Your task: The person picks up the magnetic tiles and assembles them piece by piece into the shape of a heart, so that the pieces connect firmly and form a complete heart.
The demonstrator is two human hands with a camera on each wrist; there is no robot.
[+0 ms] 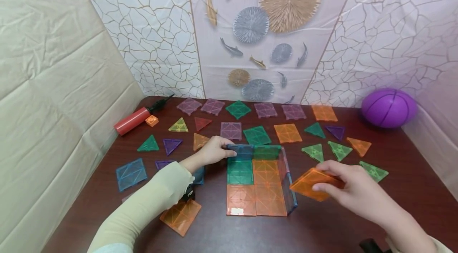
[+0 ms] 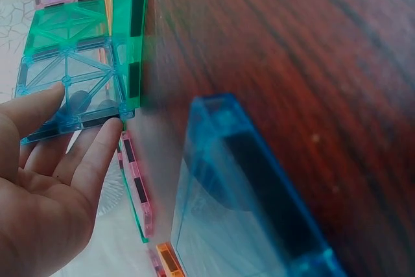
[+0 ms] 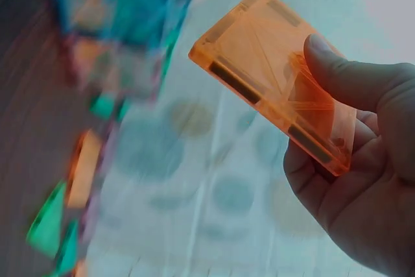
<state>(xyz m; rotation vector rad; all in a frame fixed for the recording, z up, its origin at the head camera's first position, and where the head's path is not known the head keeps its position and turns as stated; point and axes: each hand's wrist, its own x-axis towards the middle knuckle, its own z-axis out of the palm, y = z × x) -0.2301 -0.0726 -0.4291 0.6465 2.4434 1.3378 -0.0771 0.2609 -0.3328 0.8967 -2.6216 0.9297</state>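
A partial box of translucent magnetic tiles stands mid-table. Its floor has a green tile [image 1: 240, 172] and several orange tiles [image 1: 270, 200]. Upright along the back are a blue tile [image 1: 242, 151] and a green tile [image 1: 266, 152]; a pink tile [image 1: 283, 160] and another blue tile [image 1: 289, 191] form the right side. My left hand [image 1: 214, 150] pinches the back blue tile [image 2: 84, 79] near its outer edge, thumb on one face and fingers behind. Off the box's right side, my right hand [image 1: 352, 185] holds an orange square tile [image 3: 272, 76], tilted in the air between thumb and fingers.
Loose square and triangular tiles lie around the box, among them a blue square [image 1: 131, 174] on the left and an orange square [image 1: 181, 216] near the left forearm. A red pump [image 1: 131, 121] lies at back left. A purple ball [image 1: 389, 108] sits at back right.
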